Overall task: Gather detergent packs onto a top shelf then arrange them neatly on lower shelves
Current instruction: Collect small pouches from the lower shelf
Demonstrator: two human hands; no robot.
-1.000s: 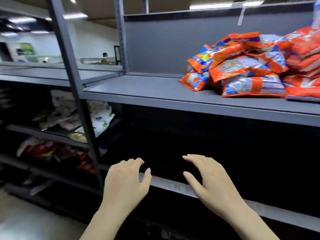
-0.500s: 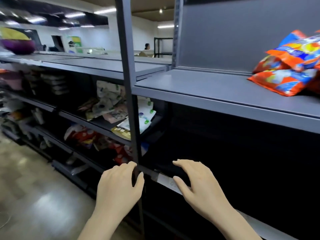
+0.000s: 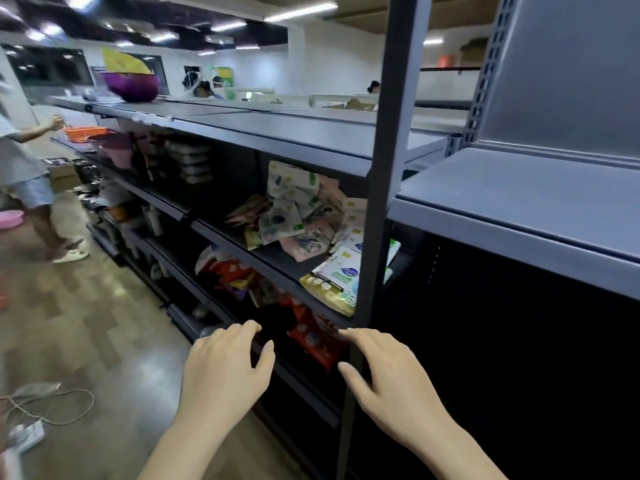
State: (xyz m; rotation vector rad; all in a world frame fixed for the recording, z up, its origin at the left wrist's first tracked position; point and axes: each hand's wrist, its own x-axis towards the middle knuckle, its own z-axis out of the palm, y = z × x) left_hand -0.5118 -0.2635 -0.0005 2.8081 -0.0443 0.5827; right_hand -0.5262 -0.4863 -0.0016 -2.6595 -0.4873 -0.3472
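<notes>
As both hands hover empty, red packs wait below.
The left hand [image 3: 221, 372] and right hand [image 3: 391, 375] hold relaxed fingers before what are probably detergent packs [image 3: 313, 337] on the lower shelf [image 3: 308, 403]; best grip low, then lift to the bare top shelf [image 3: 519, 202].

**Red packs low on the shelving, top shelf grey**

Red-orange detergent packs [image 3: 317, 337] lie in a loose heap on a lower shelf [image 3: 304, 393] of the left bay, just left of the grey upright post [image 3: 384, 202]; printed with white and blue marks, tilted, overlapping, partly in shadow. More red packs [image 3: 225, 268] sit farther left on the same level, crumpled, count unclear. The top shelf [image 3: 519, 202] on the right is flat grey metal with a raised back panel.
</notes>
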